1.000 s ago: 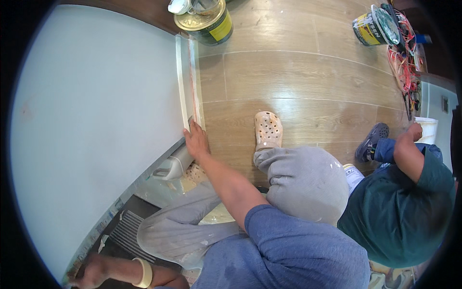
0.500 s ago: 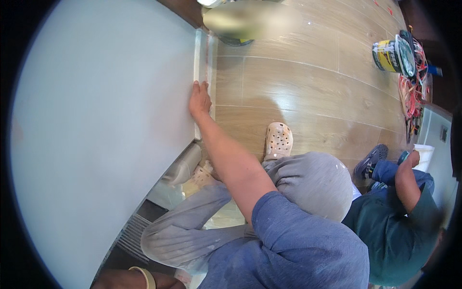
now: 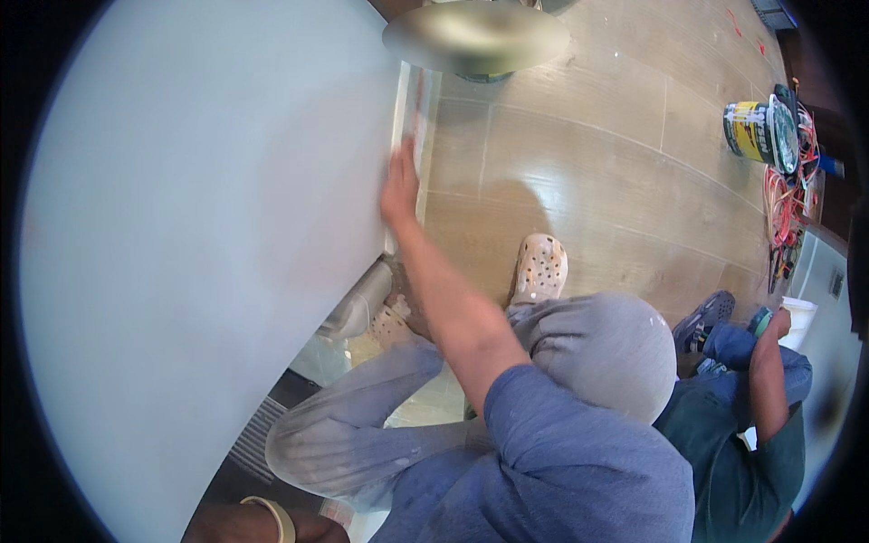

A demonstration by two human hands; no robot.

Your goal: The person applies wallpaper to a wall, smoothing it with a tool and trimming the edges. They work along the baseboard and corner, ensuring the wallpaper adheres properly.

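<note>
My right hand (image 3: 399, 190) reaches left across my bent legs to the foot of a smooth pale wall (image 3: 217, 217). It lies along a narrow white strip (image 3: 399, 109) where wall and floor meet. Its fingers are stretched out and point away from me along the strip. Anything under the palm is hidden. I do not make out my left hand. At the bottom edge a pale yellow ring (image 3: 284, 519) circles a dark brown shape that I cannot identify.
A co-worker in a dark green shirt (image 3: 724, 452) crouches at my right, a hand by a white container (image 3: 800, 317). Beyond lie a tilted bucket (image 3: 749, 131) and tangled red wires (image 3: 780, 204). A beige box-like thing (image 3: 359, 306) stands beside my clog (image 3: 391, 326).
The view has shifted, so the wall, strip and bucket appear farther right. My right hand stays on the strip, its fingertips slightly farther up the picture.
</note>
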